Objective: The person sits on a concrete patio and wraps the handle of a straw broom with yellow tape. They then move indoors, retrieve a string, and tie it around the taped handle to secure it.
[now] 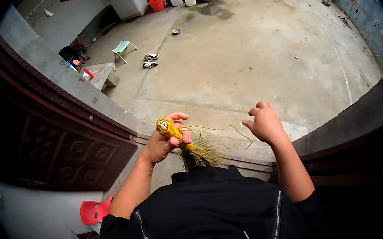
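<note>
My left hand [159, 147] is wrapped round the yellow-bound handle of a small whisk broom [168, 130], its cut end tilted up and its forefinger stretched out. Below the hand spread the broom's greenish-brown bristles [199, 155], close in front of my black jacket. From the handle a loose length of yellow twine [207, 128] trails off to the right, then bends into a thin dark strand. Some way right of the twine, my right hand [267, 124] is raised with thumb and fingers apart, and nothing shows in it.
A doorway sill [246, 164] crosses under me, with a dark red panelled door [77, 151] at left. Beyond lies a concrete yard [251, 61]. There stand a green stool [121, 46], a pair of shoes [150, 60], a metal bowl [176, 31] and several buckets. Behind me is a red chair [93, 212].
</note>
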`<action>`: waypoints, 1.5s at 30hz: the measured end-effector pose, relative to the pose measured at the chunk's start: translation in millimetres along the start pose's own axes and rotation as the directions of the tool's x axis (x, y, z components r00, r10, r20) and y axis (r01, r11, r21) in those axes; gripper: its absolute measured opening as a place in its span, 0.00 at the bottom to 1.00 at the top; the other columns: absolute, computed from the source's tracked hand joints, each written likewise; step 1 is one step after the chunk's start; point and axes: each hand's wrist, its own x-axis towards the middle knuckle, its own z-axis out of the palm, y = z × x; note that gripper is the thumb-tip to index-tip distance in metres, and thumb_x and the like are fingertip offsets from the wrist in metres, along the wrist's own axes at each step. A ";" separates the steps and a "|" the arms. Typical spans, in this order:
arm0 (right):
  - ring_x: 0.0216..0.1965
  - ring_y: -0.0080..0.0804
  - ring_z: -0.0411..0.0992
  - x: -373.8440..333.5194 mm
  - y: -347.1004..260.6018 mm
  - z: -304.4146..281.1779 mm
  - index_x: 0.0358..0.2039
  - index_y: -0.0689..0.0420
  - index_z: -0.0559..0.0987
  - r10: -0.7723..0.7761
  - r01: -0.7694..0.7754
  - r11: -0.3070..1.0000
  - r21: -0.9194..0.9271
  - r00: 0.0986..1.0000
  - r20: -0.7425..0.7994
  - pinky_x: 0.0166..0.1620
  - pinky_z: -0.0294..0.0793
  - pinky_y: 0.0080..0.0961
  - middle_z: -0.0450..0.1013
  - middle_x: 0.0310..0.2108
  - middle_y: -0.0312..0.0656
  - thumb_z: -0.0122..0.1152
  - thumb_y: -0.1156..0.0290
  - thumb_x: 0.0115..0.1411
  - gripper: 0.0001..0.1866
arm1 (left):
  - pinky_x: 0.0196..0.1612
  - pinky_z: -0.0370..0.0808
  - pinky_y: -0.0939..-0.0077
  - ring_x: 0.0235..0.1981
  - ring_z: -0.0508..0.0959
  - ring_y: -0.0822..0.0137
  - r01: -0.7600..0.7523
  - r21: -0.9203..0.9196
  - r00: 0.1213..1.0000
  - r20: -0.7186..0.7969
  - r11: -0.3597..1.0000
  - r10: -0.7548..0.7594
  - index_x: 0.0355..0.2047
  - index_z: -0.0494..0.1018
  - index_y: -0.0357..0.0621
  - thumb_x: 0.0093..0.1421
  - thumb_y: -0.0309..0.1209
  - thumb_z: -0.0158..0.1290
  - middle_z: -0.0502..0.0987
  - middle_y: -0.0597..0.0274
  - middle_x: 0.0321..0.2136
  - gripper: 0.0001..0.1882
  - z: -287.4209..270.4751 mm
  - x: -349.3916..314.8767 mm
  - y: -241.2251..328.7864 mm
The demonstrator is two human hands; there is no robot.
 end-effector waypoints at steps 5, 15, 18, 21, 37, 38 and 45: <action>0.34 0.38 0.68 -19.9 -93.3 -48.6 0.30 0.56 0.76 -0.481 0.527 0.824 0.206 0.844 -0.237 0.36 0.69 0.32 0.70 0.30 0.40 0.68 0.59 0.43 0.18 | 0.46 0.69 0.74 0.36 0.73 0.72 0.017 0.055 1.000 0.009 0.998 -0.018 0.57 0.49 0.35 0.41 0.56 0.61 0.73 0.66 0.29 0.53 14.6 -8.3 15.3; 0.31 0.37 0.68 -34.8 -108.9 -38.2 0.23 0.57 0.75 -0.655 0.630 0.618 0.471 0.744 -0.136 0.33 0.68 0.30 0.69 0.29 0.39 0.66 0.67 0.45 0.10 | 0.47 0.67 0.73 0.41 0.72 0.69 -0.027 -0.056 0.990 0.137 0.998 0.034 0.47 0.54 0.42 0.41 0.47 0.67 0.72 0.57 0.37 0.41 41.4 -30.6 28.0; 0.33 0.39 0.69 -30.7 -104.4 -31.3 0.26 0.57 0.75 -0.646 0.641 0.515 0.569 0.726 -0.233 0.35 0.68 0.30 0.70 0.31 0.41 0.66 0.68 0.47 0.10 | 0.50 0.67 0.70 0.42 0.72 0.68 -0.013 -0.051 0.988 0.153 0.999 0.021 0.45 0.55 0.43 0.41 0.44 0.68 0.72 0.57 0.37 0.40 40.2 -39.1 29.2; 0.33 0.42 0.69 -36.9 -100.3 -9.8 0.30 0.57 0.75 -0.468 0.138 0.345 0.928 0.883 0.042 0.36 0.68 0.31 0.70 0.31 0.43 0.65 0.67 0.48 0.11 | 0.53 0.66 0.65 0.40 0.73 0.67 -0.088 -0.133 0.973 0.200 0.987 0.113 0.44 0.55 0.43 0.40 0.40 0.69 0.71 0.57 0.35 0.39 44.3 -37.4 31.2; 0.31 0.38 0.72 -28.1 -135.3 -24.9 0.14 0.54 0.66 -0.760 -0.358 -0.529 0.770 0.604 -0.241 0.48 0.67 0.42 0.71 0.20 0.40 0.42 0.57 0.65 0.24 | 0.38 0.69 0.74 0.34 0.69 0.65 -0.537 0.012 0.843 0.044 0.844 0.536 0.24 0.76 0.47 0.45 0.28 0.65 0.67 0.65 0.32 0.08 80.9 -50.6 69.4; 0.28 0.35 0.71 -30.0 -138.0 -25.3 0.14 0.54 0.66 -0.768 -0.443 -0.538 0.717 0.609 -0.200 0.45 0.68 0.40 0.70 0.19 0.38 0.41 0.56 0.65 0.24 | 0.37 0.69 0.74 0.32 0.69 0.65 -0.541 0.002 0.832 0.144 0.841 0.536 0.24 0.75 0.47 0.45 0.29 0.65 0.70 0.65 0.31 0.08 79.0 -50.3 76.3; 0.18 0.23 0.56 -43.5 -148.9 -19.4 0.19 0.56 0.64 -0.747 -0.659 -0.603 0.450 0.664 -0.029 0.30 0.62 0.26 0.57 0.14 0.34 0.38 0.58 0.66 0.21 | 0.32 0.55 0.79 0.30 0.71 0.73 -0.518 0.689 0.855 0.440 0.507 0.275 0.21 0.74 0.54 0.51 0.41 0.60 0.78 0.78 0.28 0.09 77.9 -65.4 120.5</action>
